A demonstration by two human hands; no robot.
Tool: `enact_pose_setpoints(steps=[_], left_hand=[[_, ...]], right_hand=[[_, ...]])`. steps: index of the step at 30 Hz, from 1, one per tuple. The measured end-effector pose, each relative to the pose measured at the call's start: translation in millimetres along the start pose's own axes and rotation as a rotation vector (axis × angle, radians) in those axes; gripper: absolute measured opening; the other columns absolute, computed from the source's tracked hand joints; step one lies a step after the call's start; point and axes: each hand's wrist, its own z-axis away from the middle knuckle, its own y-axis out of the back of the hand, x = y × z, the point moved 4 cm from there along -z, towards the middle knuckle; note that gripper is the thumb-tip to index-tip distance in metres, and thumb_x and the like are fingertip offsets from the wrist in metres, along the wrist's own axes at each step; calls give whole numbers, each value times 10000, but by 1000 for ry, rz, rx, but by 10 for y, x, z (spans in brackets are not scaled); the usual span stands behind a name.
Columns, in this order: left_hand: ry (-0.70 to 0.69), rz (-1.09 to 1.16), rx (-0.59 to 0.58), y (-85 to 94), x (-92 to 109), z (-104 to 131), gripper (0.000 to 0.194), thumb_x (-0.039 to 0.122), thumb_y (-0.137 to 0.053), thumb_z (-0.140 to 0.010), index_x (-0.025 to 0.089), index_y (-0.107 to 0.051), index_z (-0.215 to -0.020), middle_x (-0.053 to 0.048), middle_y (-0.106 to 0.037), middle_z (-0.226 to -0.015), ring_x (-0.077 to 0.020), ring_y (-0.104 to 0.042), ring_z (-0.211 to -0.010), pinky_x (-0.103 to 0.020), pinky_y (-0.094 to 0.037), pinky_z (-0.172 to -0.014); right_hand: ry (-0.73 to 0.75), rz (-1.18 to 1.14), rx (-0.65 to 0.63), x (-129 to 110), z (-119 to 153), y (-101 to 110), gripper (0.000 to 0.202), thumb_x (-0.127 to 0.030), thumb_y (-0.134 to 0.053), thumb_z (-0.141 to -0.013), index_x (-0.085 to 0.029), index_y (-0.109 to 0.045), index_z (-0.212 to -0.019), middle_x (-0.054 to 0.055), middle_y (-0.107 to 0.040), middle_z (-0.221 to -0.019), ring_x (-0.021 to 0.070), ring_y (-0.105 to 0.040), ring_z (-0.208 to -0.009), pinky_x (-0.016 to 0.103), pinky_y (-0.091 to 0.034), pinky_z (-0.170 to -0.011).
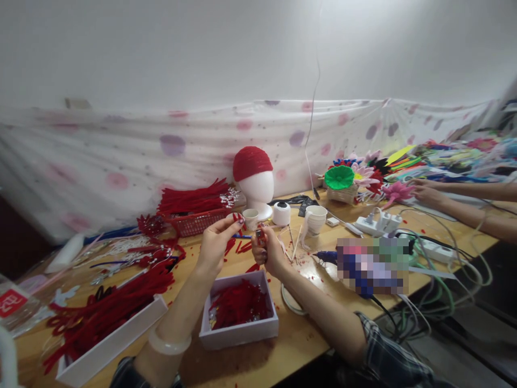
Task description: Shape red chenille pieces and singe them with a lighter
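Note:
Raised above the table, my left hand [216, 241] pinches a small red fuzzy piece [237, 218], which looks like pipe cleaner, between thumb and fingertips. Just to its right my right hand [272, 253] is closed around a lighter [260, 237] with a metal top, held upright; the two hands are a little apart. I cannot make out a flame. Below them stands a white box [238, 339] holding red fuzzy pieces [242, 304] with some silvery bits among them.
A foam head [258, 188] in a red wrap, a red basket [197, 221] of red stems and a white cup [315, 220] stand behind. A long white box [117, 345] lies left. Right are a glue gun [327, 257], power strips [379, 222] and another person's hands [430, 194] near a pink flower.

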Motion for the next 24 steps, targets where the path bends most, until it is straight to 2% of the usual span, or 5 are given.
enact_pose_setpoints(steps=[5,10,15,24], left_hand=[[-26,18,58,24,31,-9,401,351,-943,-357,161,-762,-661,-54,-763,-739,-162,-659,-740,-289,-478,-780],[-13,9,92,21,51,2,389,340,-936,-337,181,-751,-640,-42,-755,-719,-190,-679,-798,-293,-478,-766],[116,85,98,-31,-28,55,344,274,-938,-346,188,-744,-618,-40,-763,-719,-195,-690,-822,-258,-487,-695],[179,98,110,-50,-72,86,265,218,-906,-384,197,-740,-589,-40,-768,-728,-179,-678,-768,-232,-464,-613]], right_hand=[[-65,48,-102,88,26,-69,444,-598,-390,-813,-216,-405,-586,-109,-207,-380,59,-72,-365,206,-62,-378],[-65,81,-53,99,12,-44,390,-536,-373,-820,-217,-412,-598,-106,-227,-373,61,-88,-355,211,-61,-378],[-50,76,-26,85,10,-40,351,-506,-384,-808,-219,-404,-606,-106,-237,-380,61,-91,-358,213,-57,-379],[-29,60,-1,55,35,-61,323,-470,-383,-819,-221,-402,-615,-103,-233,-386,66,-89,-360,212,-59,-377]])
